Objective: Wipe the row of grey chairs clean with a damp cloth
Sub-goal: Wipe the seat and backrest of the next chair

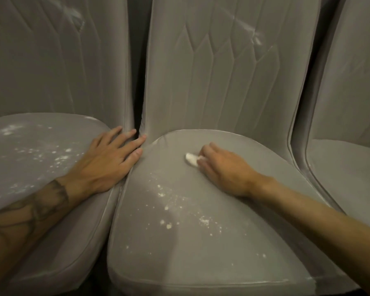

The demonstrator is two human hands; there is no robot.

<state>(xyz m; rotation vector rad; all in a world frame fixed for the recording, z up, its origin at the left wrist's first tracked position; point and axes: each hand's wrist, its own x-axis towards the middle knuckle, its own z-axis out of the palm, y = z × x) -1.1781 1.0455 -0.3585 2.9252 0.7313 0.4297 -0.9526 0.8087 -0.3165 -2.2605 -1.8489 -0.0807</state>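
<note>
Fingers pinch one cloth among three chairs.

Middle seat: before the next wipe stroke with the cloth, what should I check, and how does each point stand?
1. Grip on cloth: ok, the right hand curls its fingers over it, on the middle seat.
2. Left hand out of the stroke's way: ok, it rests flat on the left seat, fingertips at the gap.
3. Middle seat clean: not ok, white specks lie nearer the front edge than the cloth.
4. Left seat clean: not ok, white powder on it.
5. Middle backrest clean: not ok, white smear at upper right.
6. Cloth damp enough: cannot tell.
</note>
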